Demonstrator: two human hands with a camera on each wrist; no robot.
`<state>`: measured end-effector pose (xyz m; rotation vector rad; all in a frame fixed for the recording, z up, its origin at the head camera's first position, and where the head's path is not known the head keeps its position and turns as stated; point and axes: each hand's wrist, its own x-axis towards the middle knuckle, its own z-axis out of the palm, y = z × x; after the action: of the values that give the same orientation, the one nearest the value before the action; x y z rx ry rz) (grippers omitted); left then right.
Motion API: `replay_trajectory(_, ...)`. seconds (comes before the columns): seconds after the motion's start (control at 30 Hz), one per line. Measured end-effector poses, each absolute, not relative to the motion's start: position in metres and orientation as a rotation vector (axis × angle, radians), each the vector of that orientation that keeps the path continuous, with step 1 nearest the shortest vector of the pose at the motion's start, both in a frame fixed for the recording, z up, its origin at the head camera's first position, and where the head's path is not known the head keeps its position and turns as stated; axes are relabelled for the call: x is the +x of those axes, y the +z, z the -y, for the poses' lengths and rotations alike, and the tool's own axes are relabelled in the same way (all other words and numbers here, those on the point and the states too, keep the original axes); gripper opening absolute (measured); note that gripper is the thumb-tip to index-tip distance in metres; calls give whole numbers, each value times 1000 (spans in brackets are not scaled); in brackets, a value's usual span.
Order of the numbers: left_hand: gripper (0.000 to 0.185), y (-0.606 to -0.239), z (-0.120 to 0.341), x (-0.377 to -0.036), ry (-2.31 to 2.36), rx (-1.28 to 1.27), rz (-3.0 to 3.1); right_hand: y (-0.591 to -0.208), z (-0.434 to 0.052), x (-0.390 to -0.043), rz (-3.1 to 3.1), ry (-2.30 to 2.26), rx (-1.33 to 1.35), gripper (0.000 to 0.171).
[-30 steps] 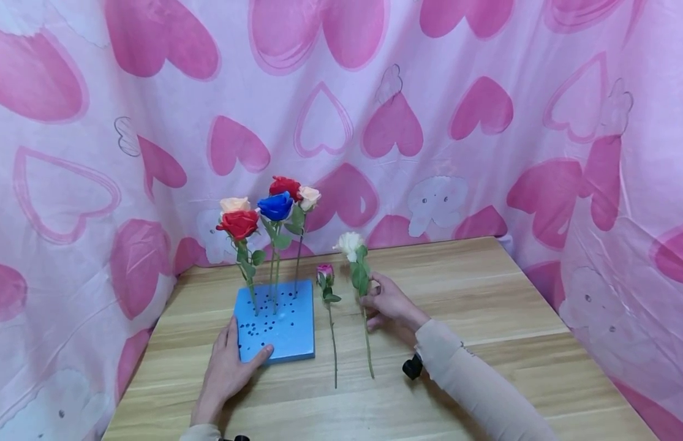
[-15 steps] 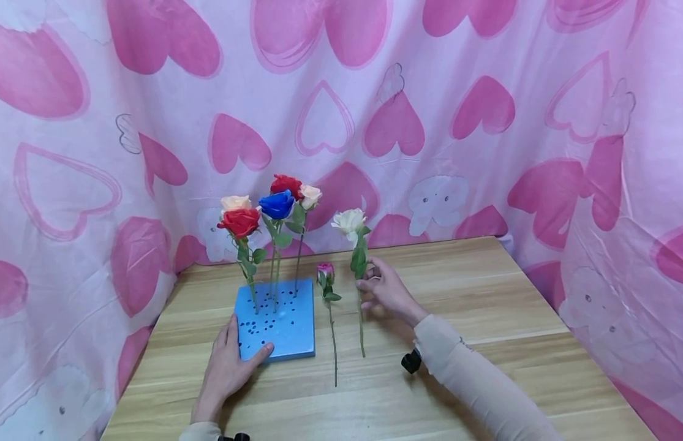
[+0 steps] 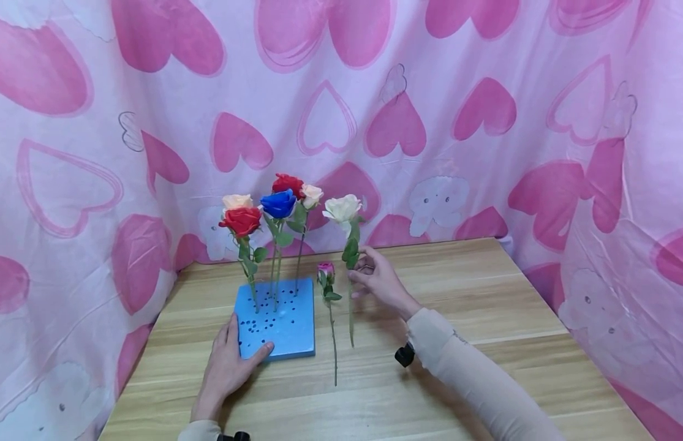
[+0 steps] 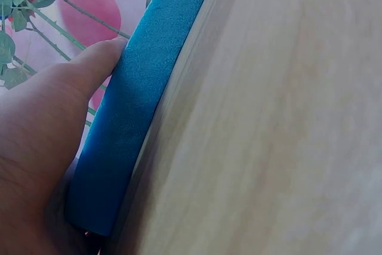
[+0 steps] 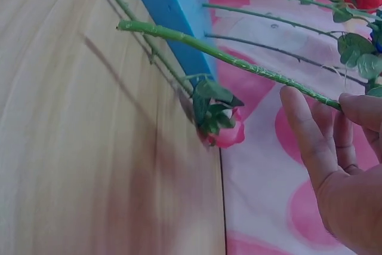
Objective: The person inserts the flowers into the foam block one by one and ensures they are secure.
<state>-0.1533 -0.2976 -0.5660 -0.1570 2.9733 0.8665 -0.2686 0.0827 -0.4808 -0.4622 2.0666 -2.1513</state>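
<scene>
My left hand (image 3: 225, 370) holds the near left corner of a blue foam block (image 3: 290, 340), thumb on top and fingers along its left side. In the left wrist view the thumb (image 4: 98, 64) lies over the edge of the block. My right hand (image 3: 384, 283) pinches the stem of a white rose (image 3: 343, 209) just below its leaves. The rose is raised nearly upright, bloom at the top. In the right wrist view its green stem (image 5: 209, 49) runs free of the table, above its shadow. A pink rose (image 3: 326, 270) lies on the table between block and right hand.
Several roses stand in the block's rear holes: a red rose (image 3: 241, 221) at the front left, a blue rose (image 3: 279, 203), another red one and pale peach ones. More small holes dot the block's top. Behind the wooden table (image 3: 473, 367) hangs a pink heart-patterned curtain (image 3: 468, 49).
My right hand has lifted the white rose off the table, tipped it more upright and carried it left towards the block. My left hand stays on the block.
</scene>
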Motion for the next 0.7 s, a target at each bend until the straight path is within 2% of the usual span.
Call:
replay_trajectory(0.37,140,-563,296,-153,871,-172,-2963,-470,-55,-270,-2084,-2150,-605,37)
replay_trajectory(0.7,140,-562,295,-153,864,-179,-2954,-465,-30,-273,-2081,-2121,-717,33)
